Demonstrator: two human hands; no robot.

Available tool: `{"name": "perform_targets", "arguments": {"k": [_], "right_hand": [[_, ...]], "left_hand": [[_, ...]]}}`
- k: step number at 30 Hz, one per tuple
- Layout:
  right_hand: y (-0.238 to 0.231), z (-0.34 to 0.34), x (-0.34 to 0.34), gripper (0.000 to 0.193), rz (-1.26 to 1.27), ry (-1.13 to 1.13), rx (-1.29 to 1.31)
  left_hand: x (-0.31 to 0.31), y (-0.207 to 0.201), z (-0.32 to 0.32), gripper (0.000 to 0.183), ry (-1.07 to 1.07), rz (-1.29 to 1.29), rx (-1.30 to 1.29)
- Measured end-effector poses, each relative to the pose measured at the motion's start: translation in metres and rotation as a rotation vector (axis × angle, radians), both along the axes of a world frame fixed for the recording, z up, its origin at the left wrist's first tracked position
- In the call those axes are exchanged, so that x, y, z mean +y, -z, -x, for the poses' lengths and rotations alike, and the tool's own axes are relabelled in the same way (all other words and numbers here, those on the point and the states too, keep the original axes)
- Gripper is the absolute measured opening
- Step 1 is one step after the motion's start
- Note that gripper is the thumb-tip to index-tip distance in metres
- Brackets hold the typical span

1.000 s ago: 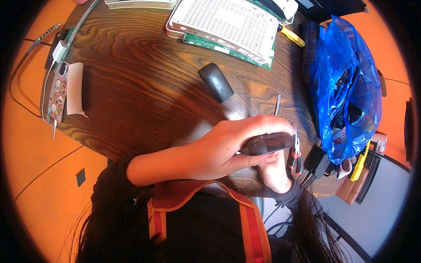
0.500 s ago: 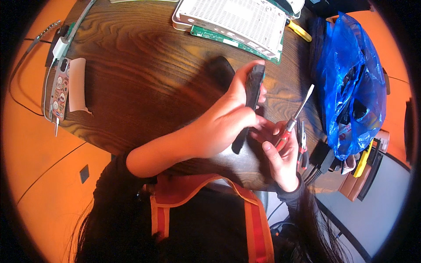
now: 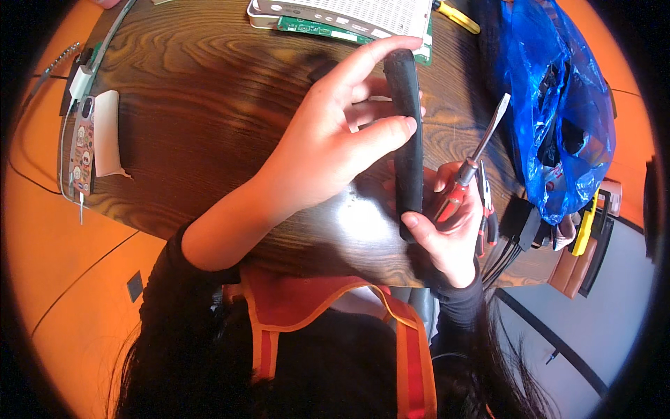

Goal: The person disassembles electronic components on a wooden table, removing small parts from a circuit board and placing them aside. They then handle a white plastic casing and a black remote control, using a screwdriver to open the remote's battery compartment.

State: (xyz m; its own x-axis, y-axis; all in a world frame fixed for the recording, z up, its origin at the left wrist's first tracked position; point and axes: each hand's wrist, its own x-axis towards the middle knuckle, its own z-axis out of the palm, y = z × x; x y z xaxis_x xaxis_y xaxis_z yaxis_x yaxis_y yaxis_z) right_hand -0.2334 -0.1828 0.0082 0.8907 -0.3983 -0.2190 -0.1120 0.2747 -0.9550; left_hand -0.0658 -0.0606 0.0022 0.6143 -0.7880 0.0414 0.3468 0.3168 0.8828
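A long, slim black object (image 3: 407,140), seen edge-on, stands nearly upright over the table; its kind cannot be told from this side. My left hand (image 3: 333,133) grips it, thumb on the near edge and fingers reaching behind and over its top end. At its lower end presses the thumb of my right hand (image 3: 453,241). That hand also keeps a screwdriver (image 3: 462,188) with a red handle in its curled fingers, the flat metal tip pointing up and away. Close beside the right hand lie pliers (image 3: 486,213) with red and black grips, partly hidden.
At the far side a white perforated housing (image 3: 349,12) rests on a green circuit board (image 3: 317,29), near a yellow-handled tool (image 3: 457,17). A blue plastic bag (image 3: 551,119) fills the right side. A phone (image 3: 84,146) in a patterned case lies left, beside a pale flat piece (image 3: 107,133).
The black object has come more upright, and my left hand's grip on it has shifted. My right thumb now rests on its lower end. The whole view has shifted slightly.
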Motion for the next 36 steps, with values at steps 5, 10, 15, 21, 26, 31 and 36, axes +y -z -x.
{"name": "perform_targets", "arguments": {"k": [5,10,15,21,26,31,36], "right_hand": [[0.010,0.000,0.003,0.056,0.106,0.062,-0.027],[0.013,0.005,0.002,0.056,0.274,0.087,0.017],[0.010,0.010,0.000,0.055,0.337,0.054,0.001],[0.007,0.013,-0.004,0.055,0.611,0.010,-0.026],[0.010,0.012,-0.006,0.055,0.575,-0.011,0.004],[0.006,0.013,-0.007,0.056,0.577,-0.036,0.018],[0.005,0.012,-0.009,0.059,0.036,0.079,-0.114]], "left_hand": [[0.002,0.006,0.000,0.066,0.018,-0.052,-0.199],[-0.014,0.022,-0.001,0.052,-0.077,0.177,-0.200],[-0.004,0.014,0.001,0.058,-0.021,0.033,-0.202],[0.002,-0.001,0.005,0.060,-0.031,-0.070,-0.176],[0.000,-0.001,0.005,0.058,-0.048,-0.082,-0.166],[0.001,0.002,0.004,0.058,-0.040,-0.090,-0.123],[-0.002,0.005,0.004,0.059,-0.045,-0.148,0.015]]}}
